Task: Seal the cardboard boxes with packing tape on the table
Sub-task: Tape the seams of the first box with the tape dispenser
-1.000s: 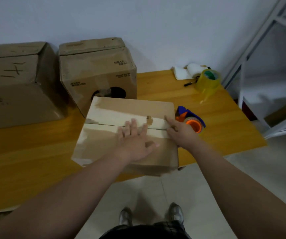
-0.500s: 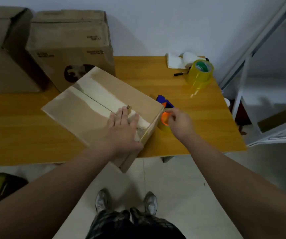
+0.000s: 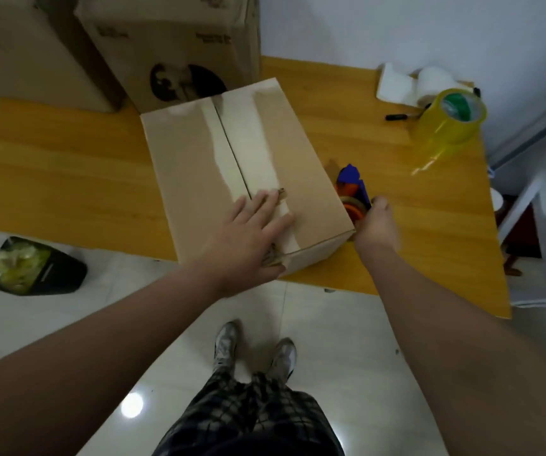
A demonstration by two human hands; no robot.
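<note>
- The small box (image 3: 248, 179) sits at the near edge of the table (image 3: 67, 172), one corner hanging over that edge. Its top flaps are folded down and meet along a dark middle seam.
- A pale band runs along the seam, with a scrap of brown tape near the front. No fresh strip shows, so I judge this box is closed but not yet sealed.
- The left hand (image 3: 248, 238) lies flat on the flaps near the front, fingers straight and spread across the seam, pressing them down.
- The right hand (image 3: 377, 225) curls round the tape dispenser (image 3: 352, 192), which is touching or just beside the box's right side.
- What is probably left is to run tape along the seam.
- Two bigger boxes (image 3: 179, 44) stand at the far left corner; their tops are out of view, so I cannot tell whether they are sealed.
- A yellow tape roll (image 3: 449, 123) stands near the far right corner.
</note>
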